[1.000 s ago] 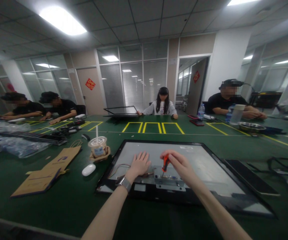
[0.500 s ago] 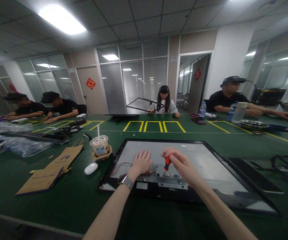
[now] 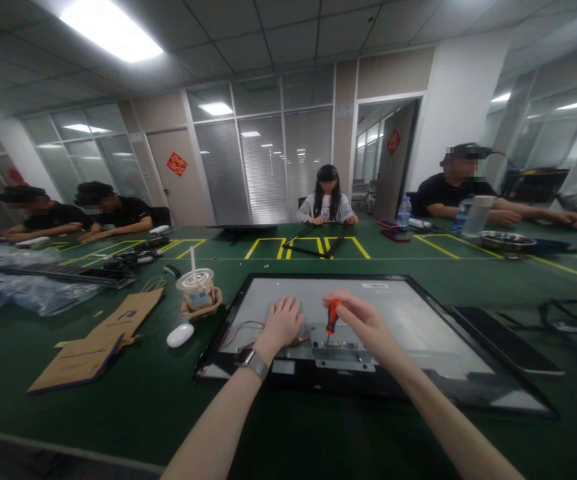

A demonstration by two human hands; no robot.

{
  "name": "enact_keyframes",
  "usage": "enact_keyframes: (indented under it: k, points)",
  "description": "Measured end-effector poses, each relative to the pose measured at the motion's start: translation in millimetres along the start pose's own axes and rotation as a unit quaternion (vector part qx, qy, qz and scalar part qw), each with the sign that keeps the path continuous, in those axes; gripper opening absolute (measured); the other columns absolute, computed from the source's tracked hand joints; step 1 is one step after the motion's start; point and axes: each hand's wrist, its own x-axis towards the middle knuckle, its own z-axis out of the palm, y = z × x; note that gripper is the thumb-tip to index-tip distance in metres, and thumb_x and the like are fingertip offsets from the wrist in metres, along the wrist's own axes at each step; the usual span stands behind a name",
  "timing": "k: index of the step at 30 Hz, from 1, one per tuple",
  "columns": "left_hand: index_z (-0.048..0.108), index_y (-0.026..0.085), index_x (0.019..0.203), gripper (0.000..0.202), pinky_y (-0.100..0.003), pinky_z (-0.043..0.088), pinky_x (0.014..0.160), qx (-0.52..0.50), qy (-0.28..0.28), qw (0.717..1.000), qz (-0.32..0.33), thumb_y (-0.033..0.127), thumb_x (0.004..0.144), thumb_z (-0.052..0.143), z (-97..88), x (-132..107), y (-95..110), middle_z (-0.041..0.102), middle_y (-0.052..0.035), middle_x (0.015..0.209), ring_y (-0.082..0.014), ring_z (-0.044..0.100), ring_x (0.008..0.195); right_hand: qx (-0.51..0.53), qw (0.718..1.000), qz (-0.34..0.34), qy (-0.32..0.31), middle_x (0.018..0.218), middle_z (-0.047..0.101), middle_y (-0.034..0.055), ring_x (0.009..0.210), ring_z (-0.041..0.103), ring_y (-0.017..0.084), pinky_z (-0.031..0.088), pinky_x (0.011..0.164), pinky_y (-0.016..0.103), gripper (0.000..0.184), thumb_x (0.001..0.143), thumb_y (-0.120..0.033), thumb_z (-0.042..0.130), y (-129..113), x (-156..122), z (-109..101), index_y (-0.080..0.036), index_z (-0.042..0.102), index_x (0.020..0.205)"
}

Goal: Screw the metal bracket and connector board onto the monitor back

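A large flat display panel (image 3: 408, 320) with a black frame and pale grey back lies on the green table before me. My left hand (image 3: 284, 323) rests flat on its back, fingers spread, beside some thin wires (image 3: 241, 330). In my right hand (image 3: 358, 313) is a screwdriver (image 3: 333, 316) with a red and black handle, gripped from above and held almost upright. Its shaft points down at a metal bracket (image 3: 344, 361) near the panel's front edge. Whether the tip sits in a screw is too small to tell.
Left of the panel are an iced drink cup (image 3: 197, 291) in a cardboard holder, a white mouse (image 3: 180, 335) and a brown paper bag (image 3: 83, 360). A black keyboard-like slab (image 3: 508, 339) lies on the right. Across the table, a person holds a thin black frame (image 3: 313, 248).
The person opposite has lowered the thin black frame to the tabletop. My view has shifted slightly. My left hand stays put, and the screwdriver remains over the bracket.
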Motion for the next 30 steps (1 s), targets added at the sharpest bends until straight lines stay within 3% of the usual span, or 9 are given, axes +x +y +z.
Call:
enact_keyframes:
  k: [5, 8, 11, 22, 27, 30]
  points:
    - [0.053, 0.019, 0.138, 0.038, -0.052, 0.041, 0.108, 0.015, 0.022, 1.000, -0.013, 0.027, 0.104, 0.038, -11.8, -3.4, 10.0, 0.052, -0.0155, 0.147, -0.0303, 0.048, 0.135, -0.024, 0.999, 0.012, 0.020, 0.095, 0.065, 0.0053, 0.085, 0.064, 0.020, 0.054, 0.078, 0.033, 0.032, 0.088, -0.049, 0.065, 1.9, 2.7, -4.8, -0.023, 0.078, 0.103]
    - [0.061, 0.015, 0.121, 0.029, -0.041, 0.048, 0.095, 0.027, 0.002, 1.000, -0.001, 0.014, 0.098, 0.044, -20.6, -6.2, 18.8, 0.065, -0.0155, 0.124, -0.0270, 0.062, 0.114, -0.031, 0.999, 0.028, 0.024, 0.094, 0.065, 0.0048, 0.087, 0.064, 0.020, 0.054, 0.081, 0.034, 0.035, 0.088, -0.048, 0.065, 3.5, 4.0, -7.4, -0.023, 0.077, 0.108]
    - [0.063, 0.013, 0.114, 0.026, -0.039, 0.048, 0.092, 0.040, -0.008, 0.999, -0.022, 0.009, 0.097, 0.044, -27.2, -8.4, 26.6, 0.067, -0.0159, 0.112, -0.0269, 0.064, 0.108, -0.039, 0.998, 0.030, 0.036, 0.095, 0.065, 0.0051, 0.087, 0.064, 0.020, 0.054, 0.081, 0.034, 0.035, 0.088, -0.047, 0.065, 1.9, 3.9, -7.0, -0.022, 0.077, 0.109]
    - [0.066, 0.010, 0.111, 0.025, -0.038, 0.047, 0.085, 0.062, 0.014, 0.997, -0.033, 0.008, 0.097, 0.044, -32.6, -13.1, 41.4, 0.068, -0.0177, 0.103, -0.0275, 0.064, 0.101, -0.058, 0.997, 0.010, 0.046, 0.100, 0.065, 0.0063, 0.085, 0.064, 0.020, 0.056, 0.080, 0.034, 0.036, 0.091, -0.041, 0.062, -2.9, 1.7, 0.0, -0.023, 0.074, 0.119]
    - [0.067, 0.010, 0.106, 0.022, -0.038, 0.047, 0.084, 0.071, 0.028, 0.997, -0.004, 0.008, 0.096, 0.047, -30.6, -11.9, 39.5, 0.069, -0.0180, 0.102, -0.0279, 0.064, 0.100, -0.044, 0.996, -0.003, 0.074, 0.097, 0.066, 0.0073, 0.086, 0.065, 0.022, 0.055, 0.075, 0.035, 0.028, 0.086, -0.046, 0.068, 0.7, 3.1, -1.8, -0.024, 0.080, 0.097]
    - [0.068, 0.011, 0.106, 0.022, -0.038, 0.048, 0.085, 0.070, 0.033, 0.997, 0.013, 0.008, 0.096, 0.049, -29.8, -9.6, 36.1, 0.069, -0.0168, 0.104, -0.0271, 0.064, 0.101, -0.022, 0.998, 0.003, 0.057, 0.093, 0.069, 0.0058, 0.087, 0.067, 0.022, 0.055, 0.079, 0.036, 0.030, 0.088, -0.048, 0.066, 0.8, 2.7, -3.5, -0.024, 0.078, 0.102]
